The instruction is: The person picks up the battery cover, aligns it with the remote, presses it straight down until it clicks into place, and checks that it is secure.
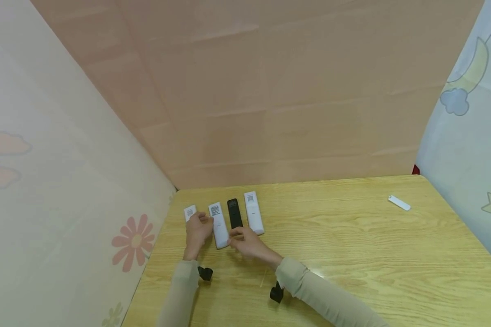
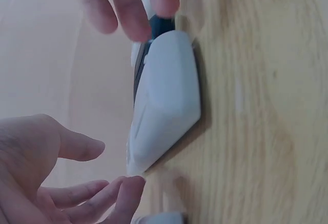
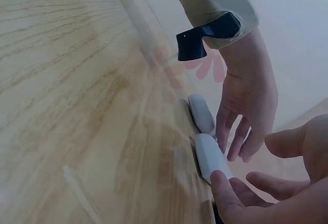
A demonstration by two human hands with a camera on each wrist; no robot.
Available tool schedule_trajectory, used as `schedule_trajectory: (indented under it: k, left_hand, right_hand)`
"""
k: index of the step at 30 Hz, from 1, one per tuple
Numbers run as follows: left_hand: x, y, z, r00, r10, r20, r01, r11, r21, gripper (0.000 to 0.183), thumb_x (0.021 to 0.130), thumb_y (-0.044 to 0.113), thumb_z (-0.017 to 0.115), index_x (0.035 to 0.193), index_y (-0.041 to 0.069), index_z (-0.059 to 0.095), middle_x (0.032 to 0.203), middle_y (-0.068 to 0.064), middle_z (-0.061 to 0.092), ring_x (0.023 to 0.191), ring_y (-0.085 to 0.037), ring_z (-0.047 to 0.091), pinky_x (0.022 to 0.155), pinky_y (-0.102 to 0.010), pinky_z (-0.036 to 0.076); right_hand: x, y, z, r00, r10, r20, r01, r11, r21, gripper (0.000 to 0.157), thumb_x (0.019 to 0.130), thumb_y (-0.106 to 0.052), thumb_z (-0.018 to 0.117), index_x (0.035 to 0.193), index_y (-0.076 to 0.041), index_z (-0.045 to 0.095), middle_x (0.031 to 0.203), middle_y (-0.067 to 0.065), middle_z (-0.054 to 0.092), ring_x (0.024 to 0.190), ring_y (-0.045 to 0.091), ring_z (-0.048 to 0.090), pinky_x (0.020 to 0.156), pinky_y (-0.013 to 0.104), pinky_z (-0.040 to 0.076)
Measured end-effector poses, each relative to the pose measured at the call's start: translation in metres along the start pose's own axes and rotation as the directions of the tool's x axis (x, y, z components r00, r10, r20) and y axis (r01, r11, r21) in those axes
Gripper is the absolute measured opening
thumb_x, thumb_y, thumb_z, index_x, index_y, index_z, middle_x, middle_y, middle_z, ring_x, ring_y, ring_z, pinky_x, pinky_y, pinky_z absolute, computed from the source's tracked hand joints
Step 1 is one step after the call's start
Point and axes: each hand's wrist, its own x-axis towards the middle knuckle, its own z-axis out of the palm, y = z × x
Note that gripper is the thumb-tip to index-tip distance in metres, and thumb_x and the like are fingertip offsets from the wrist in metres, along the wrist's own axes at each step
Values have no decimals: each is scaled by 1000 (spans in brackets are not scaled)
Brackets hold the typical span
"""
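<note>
White remotes (image 1: 219, 228) of smooth plastic, black remote (image 1: 234, 212) also plastic-looking, wood-grained table (image 1: 343, 236) slightly glossy, sleeves (image 1: 329, 293) of matt cloth

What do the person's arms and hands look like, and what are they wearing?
The left hand and right hand are bare, without gloves. The left sleeve and right sleeve are long, plain and pale beige. A chunky black piece pokes out beside each cuff.

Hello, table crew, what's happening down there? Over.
Left hand and right hand open, either side of the second white remote from left. Remote lying on table. Black remote close alongside.
</note>
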Motion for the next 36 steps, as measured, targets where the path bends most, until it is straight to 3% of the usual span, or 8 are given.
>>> schedule_trajectory:
  k: [8, 12, 17, 24, 30, 36]
  left_hand:
    - [4, -3, -18, 999, 31, -35, -29, 998, 47, 49, 95, 26, 64, 135, -1, 56, 124, -16, 67, 109, -36, 65, 85, -51, 54]
    - [8, -11, -25, 999, 8, -47, -5, 997, 73, 53, 96, 32, 63, 138, 1, 54, 129, -15, 64, 107, -33, 66, 80, -48, 54]
    - [12, -22, -31, 998, -6, -67, 11, 997, 74, 53, 96, 32, 63, 138, 2, 53, 132, -16, 61, 112, -35, 62, 85, -51, 52]
    - [17, -30, -38, 994, -25, -102, 36, 994, 102, 53, 96, 33, 63, 138, 2, 54, 136, -18, 58, 119, -39, 57, 89, -56, 49]
    - [19, -33, -41, 995, -69, -68, 77, 990, 119, 56, 97, 31, 60, 141, -2, 49, 140, -24, 52, 125, -42, 52, 96, -60, 47]
    - [21, -35, -45, 994, -101, -32, 105, 984, 142, 57, 97, 29, 57, 140, -6, 47, 138, -27, 51, 125, -43, 51, 97, -61, 45]
  right_hand:
    - [-1, -6, -14, 997, -63, -38, 62, 998, -30, 41, 103, -21, 57, 137, 3, 55, 129, 17, 58, 107, 30, 64, 84, 45, 57]
    - [-1, -10, -22, 995, -74, -61, 72, 997, -24, 42, 102, -25, 60, 135, 1, 57, 126, 15, 59, 106, 29, 64, 85, 48, 56]
    - [-1, -10, -36, 994, -63, -92, 58, 997, -48, 43, 101, -31, 61, 135, -4, 58, 126, 10, 61, 107, 28, 64, 84, 43, 57]
    - [-7, -12, -56, 990, -60, -128, 54, 997, -45, 39, 102, -24, 59, 134, -1, 57, 128, 16, 61, 109, 32, 65, 88, 53, 56]
    - [-15, -10, -74, 987, -35, -158, 23, 996, -80, 42, 102, -27, 59, 137, -3, 56, 129, 12, 60, 110, 28, 63, 88, 48, 56]
    - [-21, -7, -94, 985, -41, -170, 29, 997, -71, 43, 101, -24, 60, 138, -3, 55, 128, 14, 59, 108, 30, 64, 91, 54, 54]
